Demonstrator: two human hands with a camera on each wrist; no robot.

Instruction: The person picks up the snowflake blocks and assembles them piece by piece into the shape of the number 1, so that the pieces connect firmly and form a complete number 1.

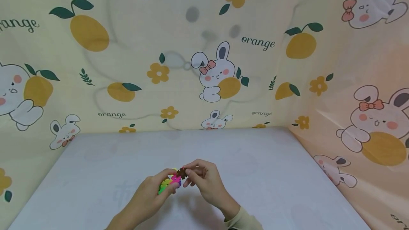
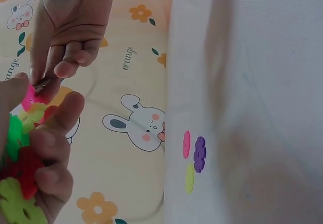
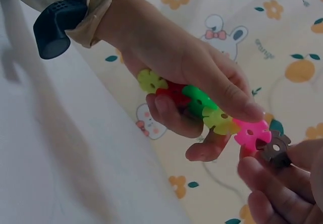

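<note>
My left hand (image 1: 150, 191) holds a chain of slotted plastic snowflake discs, seen best in the right wrist view. Along it run a yellow-green disc (image 3: 151, 81), a red disc (image 3: 173, 94), a green disc (image 3: 198, 101), a yellow disc (image 3: 218, 120) and a pink disc (image 3: 251, 132) at the far end. Between thumb and fingers, my right hand (image 1: 207, 182) pinches a brown disc (image 3: 276, 146), its edge right at the pink disc's rim. The left thumb lies close over the pink disc.
Beyond the hands, a loose pink disc (image 2: 186, 144), a purple disc (image 2: 200, 154) and a yellow disc (image 2: 190, 178) lie on the white tabletop (image 1: 271, 173). A patterned cloth (image 1: 179, 27) with rabbits and oranges stands around the table's back and sides.
</note>
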